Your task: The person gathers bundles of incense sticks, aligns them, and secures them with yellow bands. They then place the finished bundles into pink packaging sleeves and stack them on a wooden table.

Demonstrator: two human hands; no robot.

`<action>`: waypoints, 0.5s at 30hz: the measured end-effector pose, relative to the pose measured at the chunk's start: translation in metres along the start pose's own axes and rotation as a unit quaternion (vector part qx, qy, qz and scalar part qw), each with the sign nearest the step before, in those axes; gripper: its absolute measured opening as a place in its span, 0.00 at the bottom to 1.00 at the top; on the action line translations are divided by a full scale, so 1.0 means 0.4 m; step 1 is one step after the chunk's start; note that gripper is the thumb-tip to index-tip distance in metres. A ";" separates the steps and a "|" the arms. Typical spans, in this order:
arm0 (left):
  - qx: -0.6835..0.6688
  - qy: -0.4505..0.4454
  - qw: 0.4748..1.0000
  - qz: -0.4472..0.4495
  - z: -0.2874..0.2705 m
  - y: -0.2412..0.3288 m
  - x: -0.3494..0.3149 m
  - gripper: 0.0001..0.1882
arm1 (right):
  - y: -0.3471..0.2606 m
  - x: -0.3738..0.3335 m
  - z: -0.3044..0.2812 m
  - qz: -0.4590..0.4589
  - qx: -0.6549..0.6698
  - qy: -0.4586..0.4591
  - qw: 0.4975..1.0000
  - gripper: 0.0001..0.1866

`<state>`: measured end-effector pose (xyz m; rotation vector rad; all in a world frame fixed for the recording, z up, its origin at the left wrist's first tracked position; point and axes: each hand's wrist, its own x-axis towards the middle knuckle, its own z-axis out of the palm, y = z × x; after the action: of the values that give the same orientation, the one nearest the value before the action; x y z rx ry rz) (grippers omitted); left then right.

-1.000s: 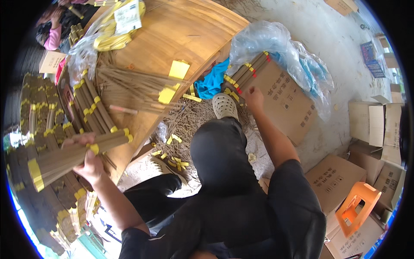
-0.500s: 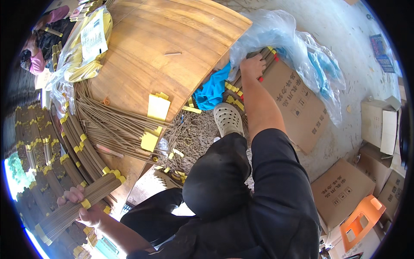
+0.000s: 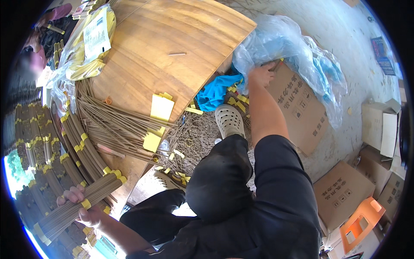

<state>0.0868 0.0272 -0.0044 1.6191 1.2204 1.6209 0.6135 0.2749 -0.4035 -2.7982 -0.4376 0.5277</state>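
Note:
My left hand [image 3: 82, 205] is closed round a bundle of thin brown sticks [image 3: 95, 194] bound with yellow bands, which look like incense sticks. It is held tilted over more banded bundles [image 3: 75, 146] at the left. My right arm reaches forward to a cardboard box [image 3: 297, 103] on the floor. There, my right hand [image 3: 261, 76] lies at the edge of a clear plastic bag [image 3: 269, 36], its visible fingers stretched and apart. What lies under its palm is hidden. Beside the wrist is a crumpled blue cloth [image 3: 215, 93].
Loose brown sticks [image 3: 116, 116] and yellow paper pieces [image 3: 161, 108] lie on the wooden table [image 3: 172, 34]. A yellow pack in plastic [image 3: 92, 43] sits at its far left, near another person's pink sleeve [image 3: 41, 58]. Cardboard boxes [image 3: 343, 194] and an orange stool [image 3: 362, 222] stand right.
My right hand has shifted slightly right and away from me. The banded bundles that showed beside it are now mostly covered by plastic. My left hand keeps its hold.

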 end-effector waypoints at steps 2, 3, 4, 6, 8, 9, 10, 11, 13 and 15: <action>-0.031 -0.027 0.999 -0.005 -0.006 -0.007 0.004 0.31 | 0.036 0.031 -0.001 0.005 -0.004 -0.003 1.000 0.56; -0.044 -0.038 0.998 -0.008 -0.008 -0.007 0.001 0.29 | 0.042 0.029 -0.008 0.005 -0.007 -0.007 1.000 0.55; -0.038 -0.032 0.999 -0.006 -0.008 -0.006 -0.003 0.29 | 0.051 0.023 -0.012 -0.006 0.002 -0.008 1.000 0.54; -0.026 -0.020 0.999 -0.002 -0.008 -0.003 -0.009 0.30 | 0.071 0.007 -0.025 -0.029 0.020 -0.011 0.999 0.53; -0.031 -0.025 0.999 0.000 -0.016 -0.010 -0.001 0.30 | 0.118 0.037 0.006 -0.049 0.054 0.023 0.997 0.51; -0.030 -0.024 0.999 -0.001 -0.015 -0.011 -0.001 0.30 | 0.125 0.032 0.007 -0.063 0.069 0.036 0.995 0.50; -0.032 -0.026 0.999 -0.002 -0.014 -0.011 -0.001 0.30 | 0.129 0.031 0.006 -0.078 0.064 0.025 0.995 0.50; -0.034 -0.027 0.999 -0.003 -0.013 -0.010 -0.002 0.30 | 0.136 0.030 0.003 -0.093 0.058 0.013 0.994 0.49; -0.039 -0.030 0.999 -0.003 -0.012 -0.008 -0.001 0.30 | 0.123 0.016 -0.010 -0.093 0.038 -0.004 0.995 0.48; -0.044 -0.032 0.999 -0.002 -0.013 -0.007 -0.001 0.30 | 0.096 0.022 0.001 -0.065 0.007 -0.017 0.998 0.47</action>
<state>0.0813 0.0270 -0.0063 1.5995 1.1043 1.5860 0.6306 0.2427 -0.4182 -2.7277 -0.6155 0.5469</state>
